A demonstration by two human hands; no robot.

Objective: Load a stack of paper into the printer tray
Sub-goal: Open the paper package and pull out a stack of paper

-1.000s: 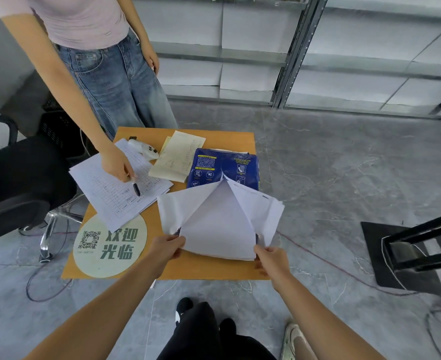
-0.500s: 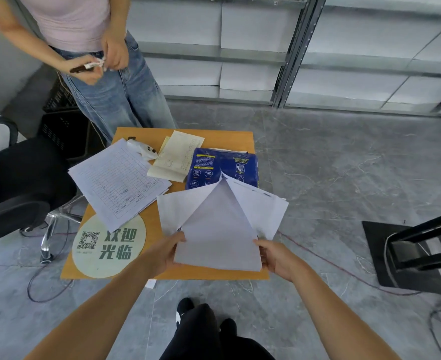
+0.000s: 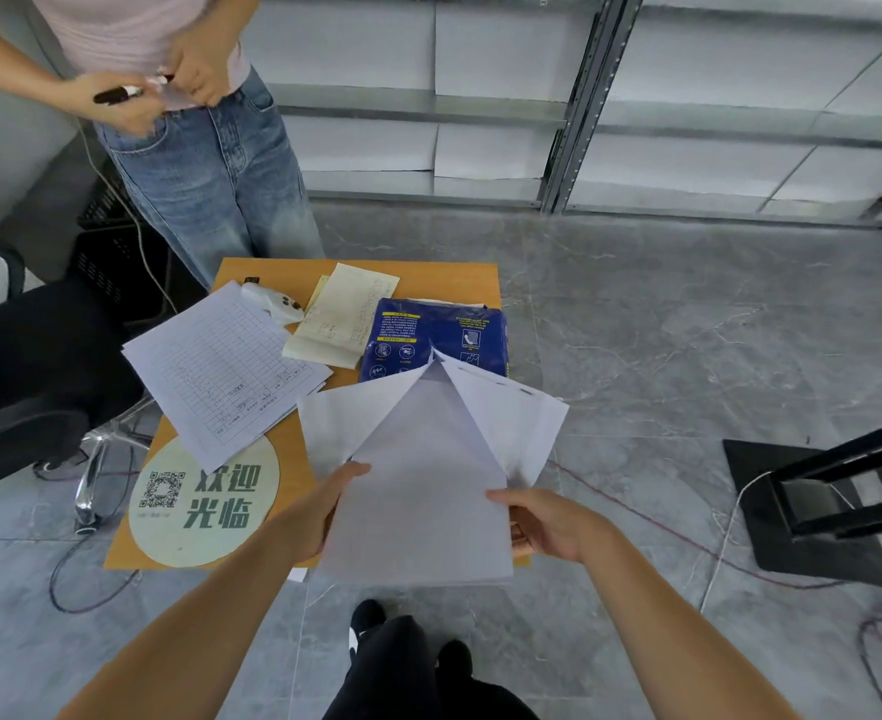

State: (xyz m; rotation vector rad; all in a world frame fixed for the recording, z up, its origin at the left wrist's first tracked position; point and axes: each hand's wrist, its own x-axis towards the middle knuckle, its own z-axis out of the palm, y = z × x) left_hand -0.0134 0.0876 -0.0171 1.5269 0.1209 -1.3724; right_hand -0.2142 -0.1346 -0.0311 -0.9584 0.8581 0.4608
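Observation:
A thin stack of white paper (image 3: pixel 423 480) is lifted over the near edge of the small orange table (image 3: pixel 293 275). My left hand (image 3: pixel 319 511) grips its left edge and my right hand (image 3: pixel 548 522) grips its right edge. Beneath it the white inner flaps of the opened wrapper (image 3: pixel 516 418) spread left and right. The blue paper ream pack (image 3: pixel 438 330) lies behind them on the table. No printer tray is in view.
A ruled form sheet (image 3: pixel 220 371), a cream notepad (image 3: pixel 345 314), a white handheld device (image 3: pixel 272 301) and a round welcome sign (image 3: pixel 205 501) lie on the table. A person with a marker (image 3: pixel 116 93) stands behind it. A black office chair (image 3: pixel 17 376) is left, a black stand (image 3: pixel 833 496) right.
I have drawn the paper stack toward me and lifted it past the table's near edge. The other person took their hand and marker off the form sheet and straightened up.

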